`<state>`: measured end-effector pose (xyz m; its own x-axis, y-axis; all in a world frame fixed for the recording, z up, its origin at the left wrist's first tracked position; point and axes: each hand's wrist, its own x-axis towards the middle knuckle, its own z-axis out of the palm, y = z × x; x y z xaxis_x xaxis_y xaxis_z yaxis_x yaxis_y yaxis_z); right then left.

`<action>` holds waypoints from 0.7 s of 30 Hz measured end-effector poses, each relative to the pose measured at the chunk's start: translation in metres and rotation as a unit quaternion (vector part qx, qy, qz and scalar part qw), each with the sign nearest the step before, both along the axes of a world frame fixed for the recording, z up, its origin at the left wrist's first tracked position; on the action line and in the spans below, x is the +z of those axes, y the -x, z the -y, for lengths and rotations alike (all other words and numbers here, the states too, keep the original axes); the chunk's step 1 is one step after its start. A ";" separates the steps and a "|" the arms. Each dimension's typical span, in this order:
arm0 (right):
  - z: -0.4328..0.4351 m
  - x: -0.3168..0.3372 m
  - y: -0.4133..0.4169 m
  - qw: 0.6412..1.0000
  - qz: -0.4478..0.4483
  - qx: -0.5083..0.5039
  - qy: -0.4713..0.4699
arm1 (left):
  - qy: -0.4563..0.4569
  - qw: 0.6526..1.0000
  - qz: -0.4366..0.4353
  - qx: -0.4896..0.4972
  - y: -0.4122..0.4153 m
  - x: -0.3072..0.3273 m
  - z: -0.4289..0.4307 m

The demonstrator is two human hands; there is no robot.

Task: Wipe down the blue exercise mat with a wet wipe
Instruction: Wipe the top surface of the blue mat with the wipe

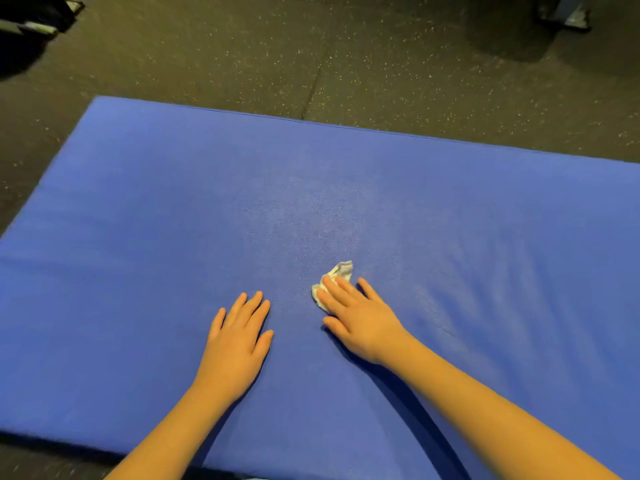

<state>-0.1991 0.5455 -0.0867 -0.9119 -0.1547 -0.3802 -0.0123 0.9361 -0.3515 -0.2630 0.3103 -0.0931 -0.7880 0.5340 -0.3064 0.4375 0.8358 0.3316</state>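
The blue exercise mat (pixel 138 220) lies flat on the floor and fills most of the view. A crumpled white wet wipe (pixel 341 270) sits on the mat near its middle. My right hand (pixel 360 317) presses the wipe down with straight fingers, and part of the wipe is hidden under them. My left hand (pixel 239 337) rests flat on the mat, fingers spread, a little to the left of the wipe and holding nothing. A paler, damp-looking patch (pixel 311 209) shows on the mat beyond the wipe.
Dark speckled rubber flooring (pixel 381 64) surrounds the mat. Dark equipment (pixel 31 19) stands at the far left corner and a grey base (pixel 571 15) at the far right. The mat's near edge (pixel 69 441) runs along the bottom left.
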 end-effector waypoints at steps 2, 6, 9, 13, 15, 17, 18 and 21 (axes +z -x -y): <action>0.013 0.004 -0.001 1.000 0.003 -0.025 0.007 | -0.002 1.000 0.006 0.002 -0.006 0.002 0.005; 0.047 0.015 -0.033 0.991 0.012 0.107 0.082 | -0.013 1.000 0.010 0.007 -0.015 0.004 0.013; 0.036 0.020 -0.038 0.993 0.024 0.106 0.046 | -0.012 1.000 0.019 0.007 -0.020 0.009 0.017; 0.045 0.035 -0.040 0.997 0.019 0.064 0.034 | -0.016 0.999 0.028 -0.004 -0.028 0.019 0.027; 0.063 0.045 -0.055 0.990 0.029 0.107 0.087 | -0.022 0.999 0.030 -0.008 -0.034 0.022 0.036; 0.070 0.052 -0.067 0.982 0.037 0.142 0.122 | -0.028 0.999 0.025 -0.014 -0.039 0.024 0.045; 0.069 0.053 -0.067 0.982 0.035 0.145 0.115 | -0.028 0.999 0.022 -0.018 -0.041 0.025 0.051; 0.070 0.046 -0.065 0.991 0.007 0.110 0.082 | -0.027 0.998 0.033 -0.036 -0.048 0.030 0.069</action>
